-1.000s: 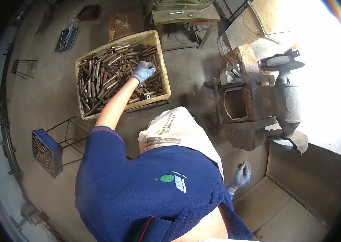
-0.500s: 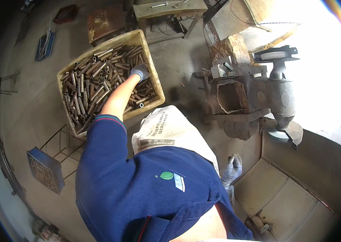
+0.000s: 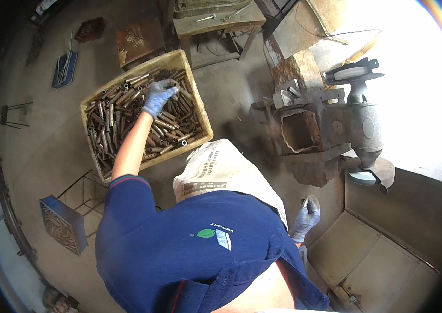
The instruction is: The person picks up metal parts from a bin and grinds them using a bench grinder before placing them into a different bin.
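My left hand [image 3: 159,97], in a blue-grey glove, is over the heap of short metal tubes [image 3: 108,117]. Its fingers are curled; whatever they hold, if anything, is hidden. The tubes are brown and dull, jumbled in a large yellowish plastic bin [image 3: 201,104]. Low at my right side, my right hand [image 3: 306,219], also gloved, is closed with a small pale metal piece [image 3: 304,202] showing at the fingers. Most of that piece is covered.
A two-wheeled bench grinder [image 3: 369,128] stands at the right beside a rusty metal frame [image 3: 299,130]. Beyond the bin are a worktable [image 3: 221,25] with wrenches and a rusty box [image 3: 140,41]. A blue tray of parts [image 3: 64,224] sits at the left on a stand.
My left hand has risen out of the tubes and moved left and away from me over the bin. My right hand stays low at my side, still closed.
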Tool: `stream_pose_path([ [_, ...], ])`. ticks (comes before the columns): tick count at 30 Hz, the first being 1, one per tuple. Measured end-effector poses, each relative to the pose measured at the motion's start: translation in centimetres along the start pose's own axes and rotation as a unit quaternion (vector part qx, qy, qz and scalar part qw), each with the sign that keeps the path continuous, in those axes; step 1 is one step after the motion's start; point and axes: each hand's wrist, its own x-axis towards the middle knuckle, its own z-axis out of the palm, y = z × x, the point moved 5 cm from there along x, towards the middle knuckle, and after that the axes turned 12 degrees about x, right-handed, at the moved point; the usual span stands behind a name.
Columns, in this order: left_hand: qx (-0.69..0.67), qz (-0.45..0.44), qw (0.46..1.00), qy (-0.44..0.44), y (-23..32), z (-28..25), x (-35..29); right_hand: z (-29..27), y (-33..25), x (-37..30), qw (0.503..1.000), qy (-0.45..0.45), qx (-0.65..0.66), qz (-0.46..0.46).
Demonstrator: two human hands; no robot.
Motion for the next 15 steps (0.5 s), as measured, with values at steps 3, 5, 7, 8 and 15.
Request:
stream_pose_path([
  [3,-0.228,0.026,0.971,-0.069,8.5,3.4,-2.5,1.9,-2.3,1.7,0.995,-0.063,-0.022,-0.068],
  [5,-0.237,0.042,0.964,-0.113,12.9,7.3,-3.8,3.9,-5.0,3.4,0.992,-0.097,0.014,-0.084],
  [7,-0.242,0.053,0.951,-0.185,15.7,12.5,-4.4,5.8,-7.2,4.7,0.987,-0.118,0.074,-0.081],
  [8,-0.241,0.051,0.943,-0.225,16.6,15.2,-4.7,6.7,-8.6,5.3,0.983,-0.138,0.086,-0.087],
  [15,-0.266,-0.007,0.865,-0.425,20.4,31.3,-9.3,6.1,-11.0,6.6,0.958,-0.187,0.111,-0.186],
])
